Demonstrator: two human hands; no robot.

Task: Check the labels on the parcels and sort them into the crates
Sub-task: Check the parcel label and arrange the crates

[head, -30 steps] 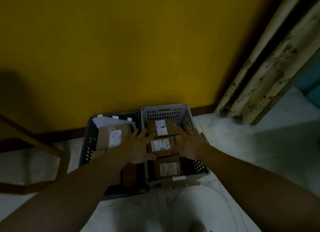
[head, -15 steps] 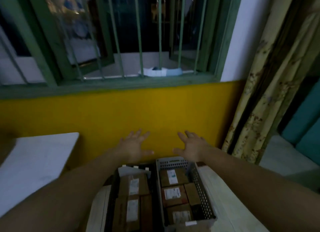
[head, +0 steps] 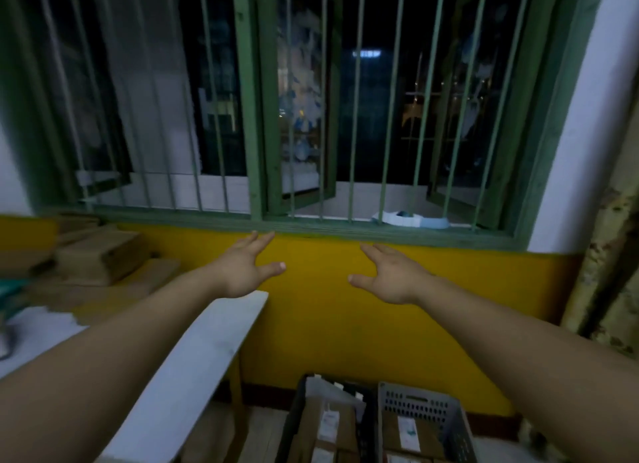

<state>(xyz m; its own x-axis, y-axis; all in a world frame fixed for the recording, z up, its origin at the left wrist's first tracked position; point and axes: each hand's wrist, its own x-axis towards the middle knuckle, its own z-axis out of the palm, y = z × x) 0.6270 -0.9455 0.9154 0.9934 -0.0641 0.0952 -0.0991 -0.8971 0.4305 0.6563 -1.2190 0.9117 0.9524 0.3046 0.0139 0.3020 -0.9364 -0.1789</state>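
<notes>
Both of my hands are raised in front of the yellow painted wall (head: 345, 324), and neither holds anything. My left hand (head: 242, 272) has its fingers stretched out and spread, thumb pointing right, with the fingertips just under the green wooden window frame (head: 380, 232). My right hand (head: 390, 277) mirrors it, fingers straight and loosely fanned, thumb pointing left. The two hands are well apart, palms facing down and away from me.

The parcels I am sorting lie low at the bottom edge of my view. A dark plastic crate (head: 294, 417) stands on the floor against the wall, with brown cardboard parcels bearing white labels (head: 328, 424) inside it, and a pale sheet or envelope at its far end. Just beside it on the right, touching or nearly so, a grey perforated plastic crate (head: 418, 398) holds another brown cardboard parcel with a white label (head: 408, 431). I cannot read the labels.

To my left a white flat tabletop (head: 207, 352) runs under my left forearm, and more blurred brown cardboard boxes (head: 100, 258) are stacked on it near the wall. Green vertical window bars (head: 356, 117) stand before dark glass, and a patterned curtain (head: 605, 272) hangs at the right.
</notes>
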